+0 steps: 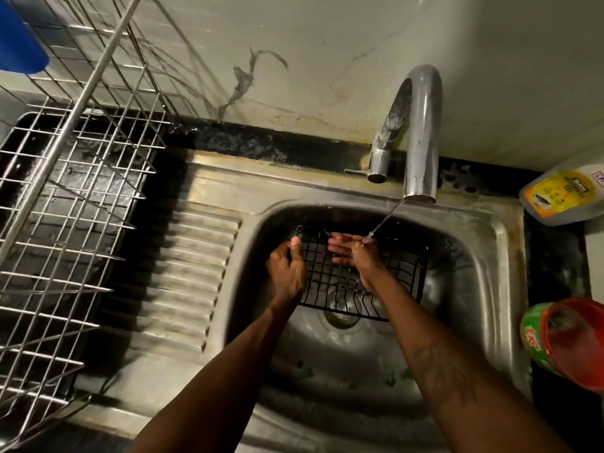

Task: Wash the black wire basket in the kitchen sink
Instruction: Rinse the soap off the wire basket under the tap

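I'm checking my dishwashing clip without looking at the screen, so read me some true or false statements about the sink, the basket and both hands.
1. Water runs from the tap onto the right hand. True.
2. The left hand grips the basket at its left edge. True.
3. The basket lies on the dish rack. False: it is in the sink, over the drain.
4. The right hand holds a sponge. False: it holds nothing and lies flat on the basket's wires.

left hand (287, 269) curled, gripping; right hand (354, 253) flat, fingers straight
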